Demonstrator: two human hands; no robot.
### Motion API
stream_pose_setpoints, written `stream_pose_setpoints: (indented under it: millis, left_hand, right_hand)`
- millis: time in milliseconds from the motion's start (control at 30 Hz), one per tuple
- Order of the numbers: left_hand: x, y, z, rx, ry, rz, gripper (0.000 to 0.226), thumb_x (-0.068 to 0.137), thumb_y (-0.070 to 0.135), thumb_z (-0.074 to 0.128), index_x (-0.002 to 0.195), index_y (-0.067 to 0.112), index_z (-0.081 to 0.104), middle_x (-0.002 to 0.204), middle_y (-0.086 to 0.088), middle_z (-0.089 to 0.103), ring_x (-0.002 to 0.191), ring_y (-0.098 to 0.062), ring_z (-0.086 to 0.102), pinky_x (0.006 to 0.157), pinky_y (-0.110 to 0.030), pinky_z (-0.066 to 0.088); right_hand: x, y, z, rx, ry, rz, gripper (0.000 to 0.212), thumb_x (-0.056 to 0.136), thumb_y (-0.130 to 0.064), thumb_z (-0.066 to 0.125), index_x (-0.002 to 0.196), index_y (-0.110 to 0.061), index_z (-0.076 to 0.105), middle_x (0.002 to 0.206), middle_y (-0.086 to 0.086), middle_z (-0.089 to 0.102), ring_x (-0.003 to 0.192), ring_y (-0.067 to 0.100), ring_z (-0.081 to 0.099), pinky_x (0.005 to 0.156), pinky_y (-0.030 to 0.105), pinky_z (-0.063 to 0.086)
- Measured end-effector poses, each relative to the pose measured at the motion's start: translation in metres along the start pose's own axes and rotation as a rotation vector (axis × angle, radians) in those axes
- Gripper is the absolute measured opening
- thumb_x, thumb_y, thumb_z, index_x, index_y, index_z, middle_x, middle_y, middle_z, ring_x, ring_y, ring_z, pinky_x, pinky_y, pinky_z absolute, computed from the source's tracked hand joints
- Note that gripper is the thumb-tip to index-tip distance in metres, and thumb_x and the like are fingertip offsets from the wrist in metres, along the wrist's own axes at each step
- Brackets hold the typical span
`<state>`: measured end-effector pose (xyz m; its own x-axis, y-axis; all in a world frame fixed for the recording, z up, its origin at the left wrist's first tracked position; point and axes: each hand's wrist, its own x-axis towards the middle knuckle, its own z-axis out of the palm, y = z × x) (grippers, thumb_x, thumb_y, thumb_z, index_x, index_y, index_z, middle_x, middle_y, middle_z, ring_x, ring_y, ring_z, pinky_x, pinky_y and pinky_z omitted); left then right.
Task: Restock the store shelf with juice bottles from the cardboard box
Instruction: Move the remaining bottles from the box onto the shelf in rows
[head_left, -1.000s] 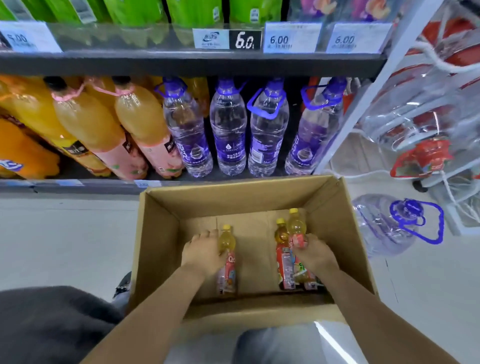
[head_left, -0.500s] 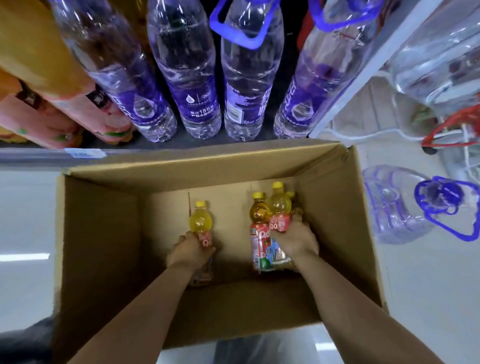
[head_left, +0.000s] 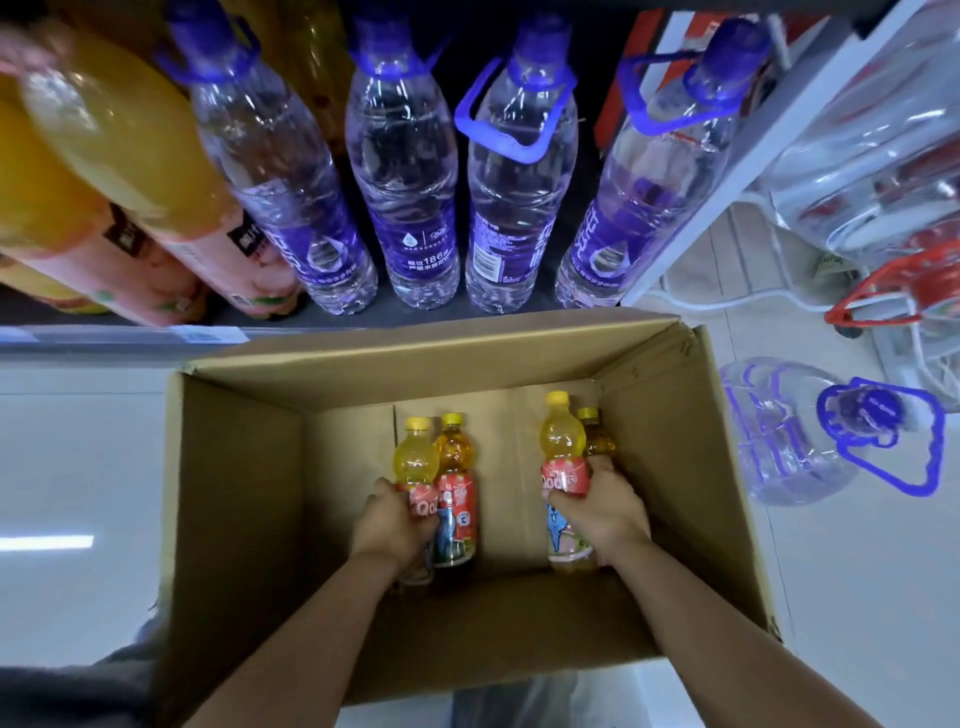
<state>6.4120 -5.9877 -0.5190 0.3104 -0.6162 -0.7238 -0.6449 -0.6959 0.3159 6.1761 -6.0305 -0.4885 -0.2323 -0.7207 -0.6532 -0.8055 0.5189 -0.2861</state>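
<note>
The cardboard box (head_left: 239, 499) fills the lower centre of the frame, below the shelf (head_left: 124, 332). Inside it, left hand (head_left: 392, 525) grips a yellow juice bottle (head_left: 414, 457); right hand (head_left: 605, 506) grips another bottle (head_left: 563, 447). Best lifted straight up, clear of the amber neighbours

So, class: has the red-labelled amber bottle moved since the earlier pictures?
Yes: the red-labelled amber bottle shifted left, toward the floor seam of the cardboard box.

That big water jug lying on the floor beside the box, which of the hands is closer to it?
Right. The right hand grips bottles by the box wall nearest the water jug; the left hand is farther across the box.
</note>
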Motion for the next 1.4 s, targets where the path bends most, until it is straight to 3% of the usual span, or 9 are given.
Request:
stream_pose_setpoints:
  millis: [333, 467, 600, 733, 833, 967, 1100, 1300, 1400]
  left_hand:
    - [-0.082, 0.018, -0.076, -0.058, 0.235, 0.291, 0.054, 0.073, 0.037, 0.075, 0.11, 0.015, 0.041, 0.113, -0.009, 0.058, 0.102, -0.033, 0.061, 0.082, -0.038, 0.049]
    - [-0.129, 0.038, -0.119, -0.163, 0.366, 0.456, 0.058, 0.071, 0.036, 0.077, 0.115, 0.017, 0.045, 0.115, -0.004, 0.061, 0.106, -0.028, 0.061, 0.081, -0.034, 0.046]
    - [-0.183, 0.059, -0.165, -0.233, 0.478, 0.631, 0.052, 0.07, 0.033, 0.079, 0.109, 0.022, 0.046, 0.103, 0.003, 0.066, 0.096, -0.022, 0.064, 0.075, -0.032, 0.047]
    - [-0.245, 0.077, -0.214, -0.244, 0.61, 0.789, 0.063, 0.071, 0.035, 0.08, 0.121, 0.019, 0.044, 0.104, 0.006, 0.064, 0.094, -0.016, 0.063, 0.071, -0.028, 0.044]
    - [-0.29, 0.087, -0.249, -0.272, 0.685, 0.856, 0.067, 0.068, 0.042, 0.08, 0.122, 0.023, 0.044, 0.105, 0.009, 0.064, 0.094, -0.013, 0.064, 0.076, -0.033, 0.052]
    - [-0.348, 0.098, -0.29, -0.35, 0.757, 0.955, 0.065, 0.072, 0.04, 0.079, 0.125, 0.025, 0.043, 0.098, 0.016, 0.058, 0.088, -0.008, 0.06, 0.077, -0.033, 0.052]
    - [-0.389, 0.104, -0.32, -0.437, 0.827, 1.034, 0.06, 0.07, 0.038, 0.081, 0.119, 0.032, 0.045, 0.089, 0.026, 0.055, 0.084, -0.006, 0.062, 0.078, -0.034, 0.053]
    - [-0.416, 0.111, -0.364, -0.501, 0.863, 1.106, 0.06, 0.067, 0.042, 0.081, 0.116, 0.035, 0.048, 0.099, 0.018, 0.064, 0.089, -0.006, 0.065, 0.081, -0.042, 0.057]
    - [-0.426, 0.115, -0.387, -0.51, 0.877, 1.118, 0.062, 0.068, 0.039, 0.082, 0.119, 0.034, 0.048, 0.096, 0.022, 0.061, 0.087, 0.0, 0.063, 0.082, -0.037, 0.057]
  right_hand:
    - [-0.084, -0.033, -0.042, 0.179, 0.155, -0.243, 0.054, 0.063, -0.048, 0.073, 0.105, -0.027, 0.047, 0.105, 0.0, 0.062, 0.097, 0.025, 0.063, 0.08, 0.037, 0.05]
    - [-0.13, -0.052, -0.073, 0.322, 0.283, -0.381, 0.051, 0.057, -0.053, 0.071, 0.098, -0.036, 0.046, 0.099, -0.007, 0.067, 0.093, 0.02, 0.065, 0.08, 0.037, 0.051]
    - [-0.178, -0.075, -0.116, 0.495, 0.413, -0.516, 0.053, 0.053, -0.054, 0.073, 0.096, -0.037, 0.047, 0.093, -0.01, 0.068, 0.088, 0.016, 0.067, 0.08, 0.038, 0.053]
    - [-0.235, -0.096, -0.166, 0.58, 0.522, -0.695, 0.053, 0.063, -0.04, 0.078, 0.107, -0.034, 0.049, 0.091, -0.016, 0.061, 0.091, 0.012, 0.065, 0.081, 0.036, 0.053]
    - [-0.28, -0.109, -0.203, 0.633, 0.566, -0.821, 0.05, 0.066, -0.034, 0.078, 0.106, -0.037, 0.049, 0.087, -0.021, 0.06, 0.089, 0.008, 0.065, 0.081, 0.035, 0.053]
    - [-0.329, -0.128, -0.248, 0.711, 0.618, -0.96, 0.053, 0.058, -0.048, 0.074, 0.101, -0.05, 0.044, 0.091, -0.019, 0.063, 0.085, 0.005, 0.066, 0.08, 0.042, 0.056]
    - [-0.371, -0.141, -0.284, 0.701, 0.684, -1.041, 0.056, 0.067, -0.039, 0.079, 0.113, -0.041, 0.046, 0.091, -0.021, 0.061, 0.083, -0.001, 0.062, 0.081, 0.039, 0.055]
    - [-0.403, -0.166, -0.32, 0.716, 0.67, -1.14, 0.052, 0.066, -0.039, 0.081, 0.108, -0.042, 0.05, 0.097, -0.013, 0.066, 0.083, 0.004, 0.067, 0.076, 0.037, 0.057]
    - [-0.416, -0.18, -0.333, 0.716, 0.68, -1.179, 0.051, 0.069, -0.032, 0.081, 0.11, -0.035, 0.051, 0.099, -0.01, 0.065, 0.081, 0.0, 0.064, 0.07, 0.026, 0.054]
